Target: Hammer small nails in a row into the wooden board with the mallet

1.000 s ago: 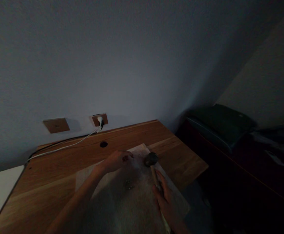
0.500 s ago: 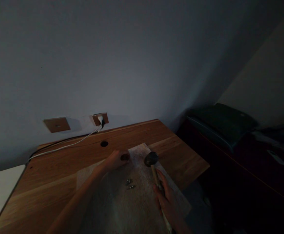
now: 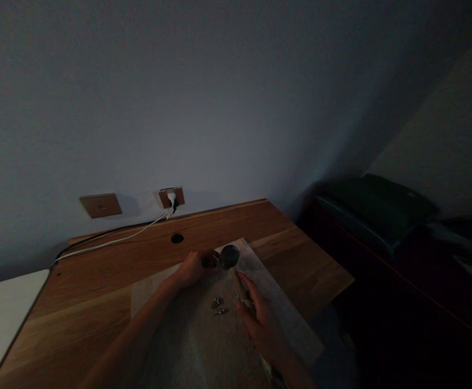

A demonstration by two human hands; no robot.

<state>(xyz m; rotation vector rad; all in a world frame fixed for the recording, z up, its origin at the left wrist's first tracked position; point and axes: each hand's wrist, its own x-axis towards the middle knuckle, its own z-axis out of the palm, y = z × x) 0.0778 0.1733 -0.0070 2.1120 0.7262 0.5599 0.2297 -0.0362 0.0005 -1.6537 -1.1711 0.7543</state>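
My right hand (image 3: 265, 323) is wrapped round the wooden handle of a mallet (image 3: 230, 257) with a dark, round head. The mallet head is up by the fingers of my left hand (image 3: 193, 267), near the far edge of a pale board (image 3: 256, 259). My left fingers are pinched together against the board. A small piece seems to stick out between them and the mallet head, too dark to name. Nearer to me, between the two hands, several small metal pieces like screws or anchors (image 3: 219, 307) lie on the board.
The board lies on a wooden desk (image 3: 300, 259) pushed against a wall. A white cable (image 3: 118, 241) runs along the back to a wall socket (image 3: 171, 198). A cable hole (image 3: 177, 238) is in the desk. A dark green cushion-like thing (image 3: 381, 208) lies at right.
My right hand has brought the mallet leftward, its head now up to my left fingers. My left hand stays pinched at nearly the same spot. The view has shifted slightly.
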